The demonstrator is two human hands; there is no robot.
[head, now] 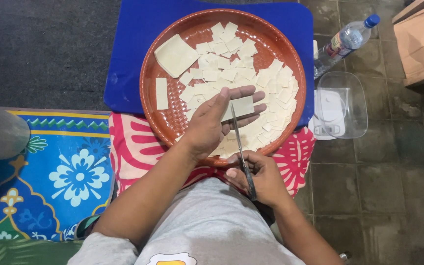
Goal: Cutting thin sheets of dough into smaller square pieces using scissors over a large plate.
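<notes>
My left hand (215, 119) reaches over a round brown tray (172, 122) and holds a pale, flat dough piece (244, 106) between thumb and fingers. My right hand (258, 176) grips a pair of scissors (240, 145) by the handles near my lap. The blades point up toward the held piece, their tip beside its left edge. Several small cut dough squares (271, 83) fill the tray's right half. A larger stack of uncut sheets (175, 55) and a narrow strip (161, 93) lie at its left.
The tray rests on a blue board (128, 64) and a pink patterned cloth (131, 142). To the right stand a plastic water bottle (344, 41) and a clear container on a white scale (339, 105) on the tiled floor. A blue floral mat (60, 172) lies at left.
</notes>
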